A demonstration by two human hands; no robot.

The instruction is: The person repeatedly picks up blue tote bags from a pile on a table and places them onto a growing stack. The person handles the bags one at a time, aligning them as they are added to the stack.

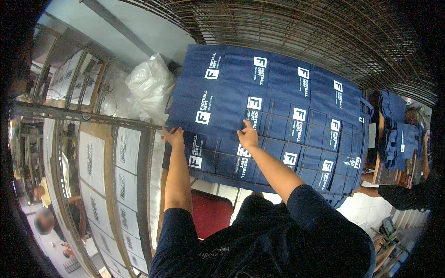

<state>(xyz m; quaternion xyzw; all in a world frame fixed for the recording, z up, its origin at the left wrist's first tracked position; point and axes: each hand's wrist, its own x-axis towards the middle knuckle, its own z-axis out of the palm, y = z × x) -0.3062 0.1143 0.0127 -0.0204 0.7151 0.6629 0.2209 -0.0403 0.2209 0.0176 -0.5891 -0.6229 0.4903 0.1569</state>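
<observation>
hands point(211, 135) on navy bags point(273, 92) | fingertips hidden | lower rows behind wire rack point(278, 139)

bags point(278, 97): matt navy cloth | rack point(301, 28): wire metal | sack point(150, 85): glossy plastic

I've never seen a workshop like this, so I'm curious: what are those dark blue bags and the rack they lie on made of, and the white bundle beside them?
The blue bags look like matte fabric, possibly non-woven: flat, creased, no shine. The rack seems thin metal wire, a dark grid of bars. The white bundle looks like crinkled, glossy plastic film.
</observation>
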